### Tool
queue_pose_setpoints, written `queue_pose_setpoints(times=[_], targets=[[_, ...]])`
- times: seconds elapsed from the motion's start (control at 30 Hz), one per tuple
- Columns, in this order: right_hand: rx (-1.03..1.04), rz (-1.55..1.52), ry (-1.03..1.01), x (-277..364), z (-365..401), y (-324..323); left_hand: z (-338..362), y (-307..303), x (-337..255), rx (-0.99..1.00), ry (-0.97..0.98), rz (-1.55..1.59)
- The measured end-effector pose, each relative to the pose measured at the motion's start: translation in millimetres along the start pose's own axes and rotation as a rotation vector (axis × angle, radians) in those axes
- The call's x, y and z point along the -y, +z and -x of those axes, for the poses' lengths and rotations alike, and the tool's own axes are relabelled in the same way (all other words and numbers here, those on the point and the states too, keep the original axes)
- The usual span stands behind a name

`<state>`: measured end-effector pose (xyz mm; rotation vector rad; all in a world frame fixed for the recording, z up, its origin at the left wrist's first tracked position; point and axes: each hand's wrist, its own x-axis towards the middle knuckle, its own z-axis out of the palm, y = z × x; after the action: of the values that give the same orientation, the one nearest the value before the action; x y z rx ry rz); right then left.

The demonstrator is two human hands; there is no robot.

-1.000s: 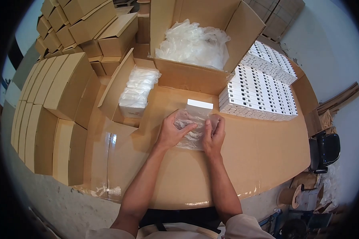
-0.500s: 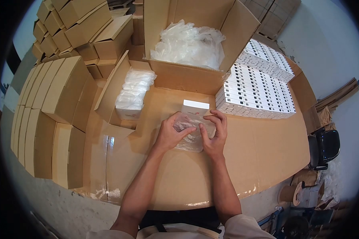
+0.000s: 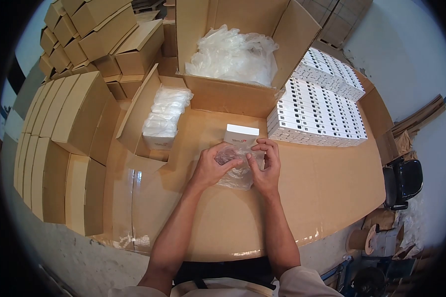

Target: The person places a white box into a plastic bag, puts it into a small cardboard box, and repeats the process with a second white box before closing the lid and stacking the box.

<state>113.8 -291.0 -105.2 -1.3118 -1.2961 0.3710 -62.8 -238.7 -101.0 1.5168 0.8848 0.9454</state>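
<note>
A clear plastic bag [image 3: 235,175] is spread between my two hands over the cardboard-covered table. My left hand [image 3: 214,166] grips the bag's left side, its thumb pointing inward. On the right side, my right hand [image 3: 266,168] has its thumb against the plastic and its fingers curled round the edge. Just beyond the bag's far edge stands a small white box [image 3: 242,134] with a little red print on its front. Plastic overlaps the lower part of that box, and whether the box is inside the bag's mouth I cannot tell.
An open carton [image 3: 230,94] of clear bags stands behind. Bagged white boxes [image 3: 163,116] fill part of a narrow carton to the left. Stacked white boxes [image 3: 317,114] stand at right, brown cartons [image 3: 79,109] at far left. A black chair [image 3: 408,183] is at far right.
The fingers of my right hand have curled in a little more. Otherwise the hands and the bag are almost where they were, with the whole view shifted slightly.
</note>
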Motion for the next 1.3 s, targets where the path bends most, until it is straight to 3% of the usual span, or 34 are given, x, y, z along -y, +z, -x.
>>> queue_pose_setpoints(times=[0.27,0.57,0.8,0.9,1.0,1.07,1.3], targets=[[0.055,0.065,-0.121,9,-2,0,0,1,2,0.003,0.066,-0.008],[0.069,0.007,-0.065,8,-1,-4,-1,1,-2,0.001,-0.004,0.000],[0.182,0.238,-0.212,29,-3,-17,-6,-2,19,-0.033,-0.116,-0.119],[0.170,0.402,-0.286,31,-3,-20,-5,-1,18,-0.051,0.005,-0.218],[0.157,0.614,-0.371,42,-3,-20,0,-3,-5,0.034,-0.111,-0.092],[0.172,0.709,-0.389,58,-3,-17,0,-2,-3,0.062,-0.081,-0.083],[0.400,0.618,-0.369,71,-11,-10,0,-1,3,0.089,0.034,-0.123]])
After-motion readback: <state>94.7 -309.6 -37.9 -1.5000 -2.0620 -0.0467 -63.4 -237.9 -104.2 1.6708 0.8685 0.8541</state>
